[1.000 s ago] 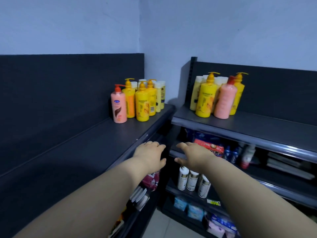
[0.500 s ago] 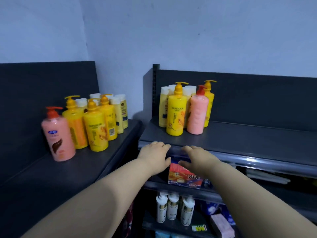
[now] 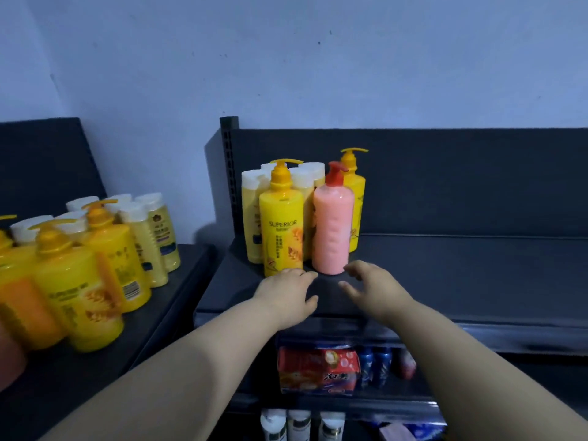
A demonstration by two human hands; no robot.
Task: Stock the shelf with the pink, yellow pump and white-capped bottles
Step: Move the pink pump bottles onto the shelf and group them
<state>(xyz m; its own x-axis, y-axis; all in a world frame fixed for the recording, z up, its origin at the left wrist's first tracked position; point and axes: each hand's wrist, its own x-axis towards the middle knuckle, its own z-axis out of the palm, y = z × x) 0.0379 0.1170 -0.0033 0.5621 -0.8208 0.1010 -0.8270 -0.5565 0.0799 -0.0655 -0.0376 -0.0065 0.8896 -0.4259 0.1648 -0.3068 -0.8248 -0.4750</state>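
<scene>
On the dark top shelf (image 3: 445, 268) stands a cluster: a pink bottle with a red pump (image 3: 332, 224), a yellow pump bottle (image 3: 281, 224) in front, a second yellow pump bottle (image 3: 354, 198) behind, and several white-capped pale yellow bottles (image 3: 251, 211) at the back. My left hand (image 3: 291, 291) hovers just before the front yellow bottle, fingers apart, holding nothing. My right hand (image 3: 372, 284) is just in front of and to the right of the pink bottle, fingers spread and empty. On the left shelf (image 3: 178, 288) stand more yellow pump bottles (image 3: 79, 291) and white-capped bottles (image 3: 152, 237).
Below the top shelf sits a red and orange pack (image 3: 318, 370) beside blue bottles (image 3: 374, 367). Lower down stand small white bottles (image 3: 299, 424). A slotted upright post (image 3: 227, 173) separates the two shelves. The right part of the top shelf holds nothing.
The view has turned right and moved closer. Both hands have risen from the shelf's front edge onto the top shelf, close to the yellow and pink bottles.
</scene>
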